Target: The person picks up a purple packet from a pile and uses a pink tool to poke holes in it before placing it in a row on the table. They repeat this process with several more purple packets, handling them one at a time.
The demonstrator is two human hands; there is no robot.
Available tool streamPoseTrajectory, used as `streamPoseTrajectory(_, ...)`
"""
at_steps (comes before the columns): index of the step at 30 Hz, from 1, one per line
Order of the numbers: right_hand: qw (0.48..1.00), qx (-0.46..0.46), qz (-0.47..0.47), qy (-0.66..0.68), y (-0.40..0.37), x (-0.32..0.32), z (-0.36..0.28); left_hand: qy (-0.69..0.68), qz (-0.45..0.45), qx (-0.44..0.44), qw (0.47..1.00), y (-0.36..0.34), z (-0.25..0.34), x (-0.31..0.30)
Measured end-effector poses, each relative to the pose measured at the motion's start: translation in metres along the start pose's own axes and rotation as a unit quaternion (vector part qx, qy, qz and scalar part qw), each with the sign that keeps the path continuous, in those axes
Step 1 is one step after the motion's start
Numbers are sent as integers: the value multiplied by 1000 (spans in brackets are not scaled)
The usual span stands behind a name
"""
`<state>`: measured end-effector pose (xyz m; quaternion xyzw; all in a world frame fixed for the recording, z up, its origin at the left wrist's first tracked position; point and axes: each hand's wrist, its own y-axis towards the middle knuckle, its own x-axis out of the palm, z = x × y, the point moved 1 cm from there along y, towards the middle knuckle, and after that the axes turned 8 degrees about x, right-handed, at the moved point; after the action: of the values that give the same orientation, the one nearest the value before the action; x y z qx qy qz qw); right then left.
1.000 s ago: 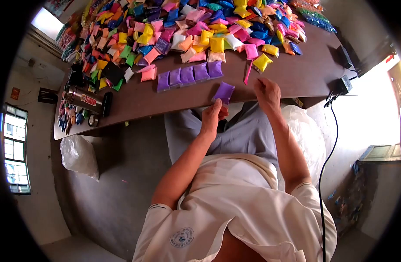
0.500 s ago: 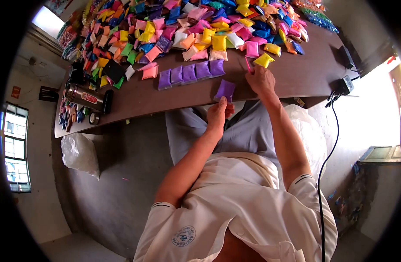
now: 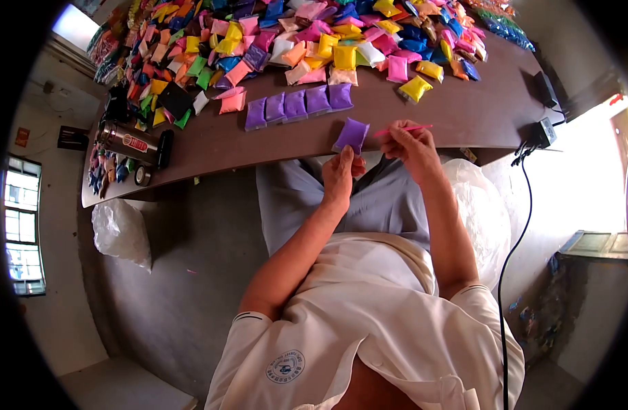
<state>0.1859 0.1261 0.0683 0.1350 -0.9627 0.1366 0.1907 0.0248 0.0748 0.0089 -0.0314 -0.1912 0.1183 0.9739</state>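
My left hand [image 3: 341,179] pinches the near edge of a purple packet [image 3: 351,134] and holds it just over the front edge of the brown table [image 3: 464,113]. My right hand [image 3: 408,145] grips a thin pink stick [image 3: 404,128], held level, its left end close to the packet. Behind them a row of several purple packets [image 3: 297,106] lies on the table. Farther back spreads a big heap of coloured packets [image 3: 314,37] in yellow, pink, blue, orange and green.
A steel flask [image 3: 130,144] and a tape roll [image 3: 142,175] lie at the table's left end. A black power adapter [image 3: 543,132] with a cable [image 3: 515,225] hangs at the right edge. White plastic bags [image 3: 121,232] sit on the floor either side of my legs.
My right hand picked the pink stick up from the table beside the yellow packet and brought it back toward the purple packet, which my left hand kept holding.
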Motion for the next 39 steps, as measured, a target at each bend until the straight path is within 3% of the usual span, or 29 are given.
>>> streamPoseTrajectory(5,999,-15,-18,-38,2,19,17,-9,-3,1,1000,0,0,3)
streamPoseTrajectory(7,958,-82,31,-272,2,24,18,-17,2,1,1000,0,2,3)
streamPoseTrajectory(9,944,-130,57,-297,3,25,23,-11,8,-13,1000,1,3,3)
streamPoseTrajectory(11,864,-258,104,-419,0,28,18,-15,5,-7,1000,1,2,2)
streamPoseTrajectory(12,864,-259,104,-420,0,28,18,-18,2,0,1000,1,2,2)
streamPoseTrajectory(14,779,-337,135,-512,0,29,17,-19,6,-2,1000,1,1,3)
streamPoseTrajectory(20,754,-397,202,-482,17,26,24,-14,1,-2,1000,-1,8,7)
streamPoseTrajectory(27,736,-376,258,-501,25,23,24,-8,-5,2,1000,-1,12,8)
streamPoseTrajectory(29,752,-382,262,-468,27,23,24,-16,-8,8,1000,0,11,7)
streamPoseTrajectory(33,812,-324,220,-433,19,27,18,-30,-1,12,999,-1,5,6)
streamPoseTrajectory(35,837,-309,136,-430,17,33,16,-35,-13,13,999,-2,6,5)
streamPoseTrajectory(39,802,-332,128,-480,30,27,17,-34,-19,21,999,-1,6,6)
